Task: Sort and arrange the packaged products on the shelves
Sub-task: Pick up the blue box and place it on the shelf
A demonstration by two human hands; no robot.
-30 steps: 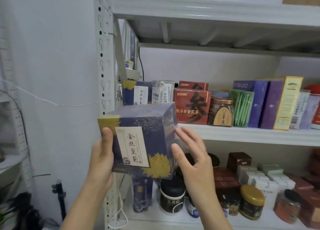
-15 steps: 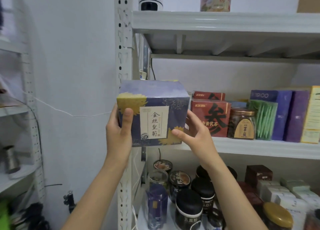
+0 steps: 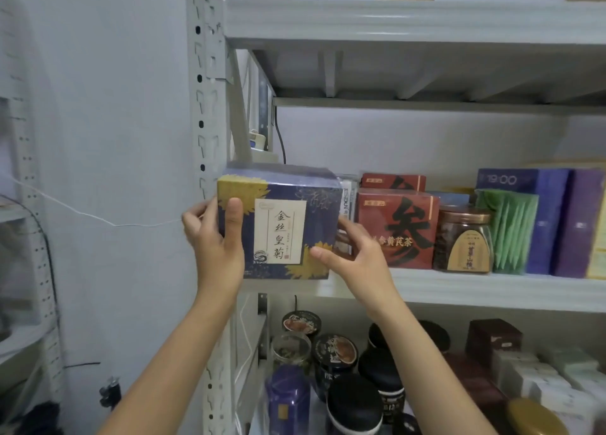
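Note:
A dark blue box with yellow chrysanthemums and a white label (image 3: 278, 221) stands at the left end of the middle shelf (image 3: 492, 290), its base at the shelf's front edge. My left hand (image 3: 216, 238) grips its left side, thumb across the front. My right hand (image 3: 347, 254) holds its lower right corner, thumb on the front and fingers behind. To its right stand two red boxes (image 3: 396, 225), a brown jar (image 3: 464, 238), a green sachet pack (image 3: 506, 234) and purple boxes (image 3: 541, 218).
The white perforated upright (image 3: 206, 139) runs just left of the box. The lower shelf holds black-lidded jars (image 3: 354, 402), a blue tin (image 3: 287, 398) and small boxes (image 3: 524, 369). A top shelf (image 3: 410, 18) carries a camera and a package. A second rack stands far left.
Both hands raised the blue box from chest height up to the left end of the middle shelf. My right hand went from open beside it to holding its right corner.

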